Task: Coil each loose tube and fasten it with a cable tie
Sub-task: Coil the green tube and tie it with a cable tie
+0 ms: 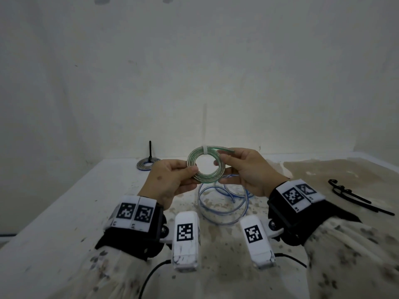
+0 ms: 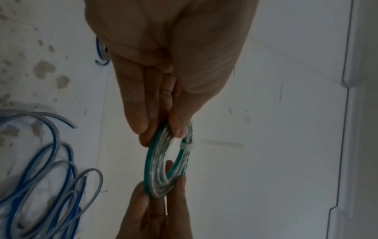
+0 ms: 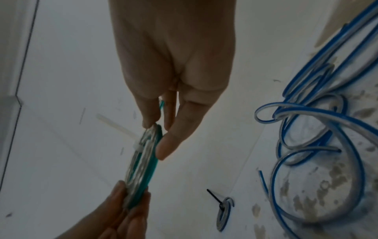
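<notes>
You had no readable words, numbers or brand names before you. The only signs were black-and-white square code markers [image 1: 133,213] on the white plates of your wrist bands and on the two white camera housings [image 1: 185,232] below them; these patterns carried no letters you could have read.

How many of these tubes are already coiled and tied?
2. The green coil, bound by a white tie, is held between the left hand and right hand; the blue coil with a black tie lies at the table's far edge.
</notes>
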